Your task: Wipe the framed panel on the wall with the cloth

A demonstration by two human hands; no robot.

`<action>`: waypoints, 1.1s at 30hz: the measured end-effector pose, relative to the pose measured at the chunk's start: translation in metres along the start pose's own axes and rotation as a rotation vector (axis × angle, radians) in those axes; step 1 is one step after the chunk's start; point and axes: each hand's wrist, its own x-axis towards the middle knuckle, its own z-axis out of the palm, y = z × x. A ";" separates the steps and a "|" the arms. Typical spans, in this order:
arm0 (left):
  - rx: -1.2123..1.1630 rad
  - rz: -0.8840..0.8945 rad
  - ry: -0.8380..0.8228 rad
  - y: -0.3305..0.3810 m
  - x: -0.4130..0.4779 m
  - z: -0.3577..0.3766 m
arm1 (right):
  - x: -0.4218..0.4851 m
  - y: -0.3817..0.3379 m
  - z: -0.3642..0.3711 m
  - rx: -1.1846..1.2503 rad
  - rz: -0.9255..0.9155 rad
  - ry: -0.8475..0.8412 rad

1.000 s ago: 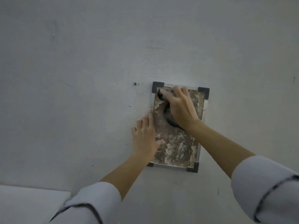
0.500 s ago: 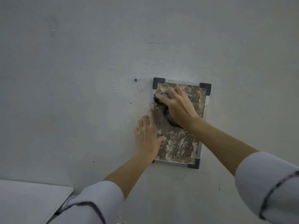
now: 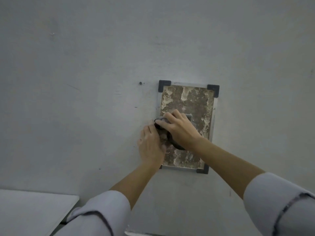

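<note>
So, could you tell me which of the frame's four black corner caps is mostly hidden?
The bottom-left cap: the wrist of the left hand covers most of it, while the other three show whole.

We find the framed panel flat on the wall, right of centre, its long sides running up and down. Corner pieces sit at its top left, top right and bottom right. A small hole lies in the wall just left of the top left corner. We see the right hand over the panel's middle and left edge, with the cloth bunched between its palm and the panel. The left hand lies below and left of it, across the panel's left edge and the wall beside it, fingertips touching the cloth. A flat board lies at the lower left, below the wall.
</note>
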 end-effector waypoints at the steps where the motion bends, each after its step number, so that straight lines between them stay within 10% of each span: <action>1: -0.011 -0.006 0.000 0.000 -0.001 -0.001 | 0.004 0.004 -0.004 0.003 0.014 0.005; 6: -0.034 0.023 -0.022 0.002 -0.002 -0.003 | 0.030 0.037 -0.023 -0.003 0.347 0.224; 17: 0.087 0.057 0.045 0.001 0.005 -0.003 | -0.027 0.009 -0.002 -0.027 -0.116 -0.064; 23: 0.168 0.149 0.070 0.004 0.002 -0.006 | -0.009 0.053 -0.027 -0.021 0.338 0.201; 33: 0.132 0.342 -0.022 0.018 0.007 -0.009 | -0.074 0.035 -0.006 -0.021 0.076 0.077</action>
